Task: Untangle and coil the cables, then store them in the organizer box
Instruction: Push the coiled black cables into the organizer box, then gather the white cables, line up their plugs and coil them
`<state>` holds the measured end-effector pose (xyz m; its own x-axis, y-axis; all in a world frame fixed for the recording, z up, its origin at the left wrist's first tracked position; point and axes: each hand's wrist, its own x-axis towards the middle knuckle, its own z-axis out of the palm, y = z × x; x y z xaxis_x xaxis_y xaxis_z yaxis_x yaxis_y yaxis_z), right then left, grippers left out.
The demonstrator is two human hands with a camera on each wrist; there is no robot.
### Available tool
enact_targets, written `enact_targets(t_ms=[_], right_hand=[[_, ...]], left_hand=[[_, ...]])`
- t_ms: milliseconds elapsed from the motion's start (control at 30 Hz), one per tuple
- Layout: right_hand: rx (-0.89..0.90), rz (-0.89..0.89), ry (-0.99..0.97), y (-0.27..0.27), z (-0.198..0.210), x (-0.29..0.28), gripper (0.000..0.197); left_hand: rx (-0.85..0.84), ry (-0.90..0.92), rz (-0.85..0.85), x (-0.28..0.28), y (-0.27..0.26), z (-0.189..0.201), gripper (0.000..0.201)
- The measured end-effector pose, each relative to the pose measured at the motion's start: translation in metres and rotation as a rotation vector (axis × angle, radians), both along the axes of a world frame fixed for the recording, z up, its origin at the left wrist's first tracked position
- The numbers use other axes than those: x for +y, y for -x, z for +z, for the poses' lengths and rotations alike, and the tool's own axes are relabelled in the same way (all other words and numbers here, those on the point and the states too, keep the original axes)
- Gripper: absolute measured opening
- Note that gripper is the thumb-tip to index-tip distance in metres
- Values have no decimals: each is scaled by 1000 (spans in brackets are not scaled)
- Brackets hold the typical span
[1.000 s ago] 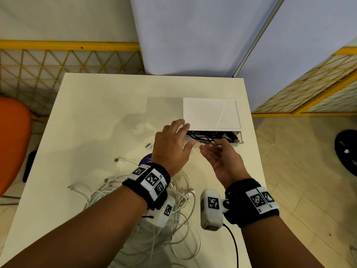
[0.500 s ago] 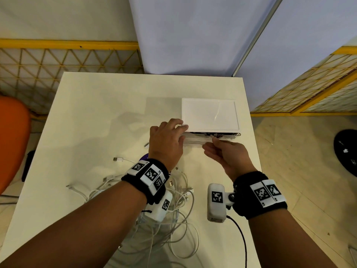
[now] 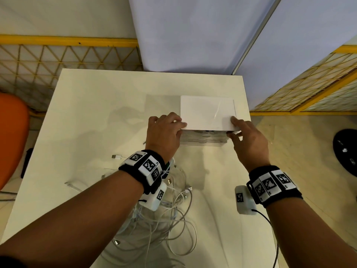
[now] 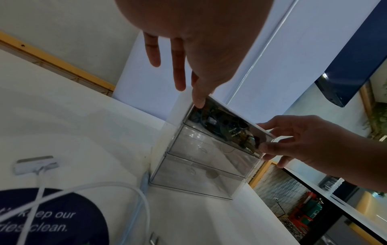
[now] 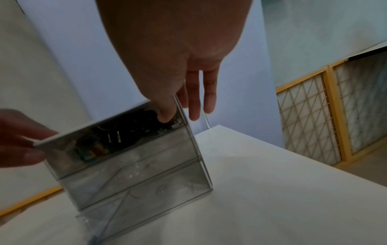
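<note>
the organizer box (image 3: 207, 115), a clear plastic three-drawer unit with a flat white top, stands near the far right corner of the white table (image 3: 100, 117). its top drawer (image 4: 222, 127), seen through the clear front, holds dark cables and small coloured parts; the two lower drawers look empty. a second ago that top drawer stood pulled out toward the person with dark cable showing in it; half a second ago it was nearly home; now its front sits flush under the white top. judgement: one batch is stored and the drawer closed, but the task is far from done, since a tangled heap of white cables (image 3: 166, 215) lies at the near edge of the table, well apart from the box, uncoiled.

the left hand (image 3: 164, 132) is at the box's near left corner, fingers lightly bent, one fingertip on the drawer's top edge, the others off it. the right hand (image 3: 249, 140) is at the near right corner, thumb on the white top and fingers against the drawer front below, pinching that corner. both forearms reach forward over the cable heap.
</note>
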<state>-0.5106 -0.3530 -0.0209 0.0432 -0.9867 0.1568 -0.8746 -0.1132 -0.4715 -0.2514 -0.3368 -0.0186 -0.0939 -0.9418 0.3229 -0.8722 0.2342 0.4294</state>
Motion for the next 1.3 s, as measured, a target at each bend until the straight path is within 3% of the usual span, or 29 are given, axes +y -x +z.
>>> enact_targets(t_ms=[367,600,800,967,1133,1300], right_hand=[[-3,4,75,-1,-9,2,41],[209,41,42,-7,4,22,63],[71,119,134,-32,22,76,33],[11,312,-103,-69,26,136,2],[115,488,-394,-103,18,178,21],[80,510,-645,-138,4,210,27]], left_hand=[[56,-96,-22,1,-1,6,31],[258,-266,78,50,-26,14,50],[319,-243,228,122,-66,17,37],[272,-214,272,187,-95,16,33],[269,-339,262,234,-115,13,7],[143,-594,147,255,-128,4,10]])
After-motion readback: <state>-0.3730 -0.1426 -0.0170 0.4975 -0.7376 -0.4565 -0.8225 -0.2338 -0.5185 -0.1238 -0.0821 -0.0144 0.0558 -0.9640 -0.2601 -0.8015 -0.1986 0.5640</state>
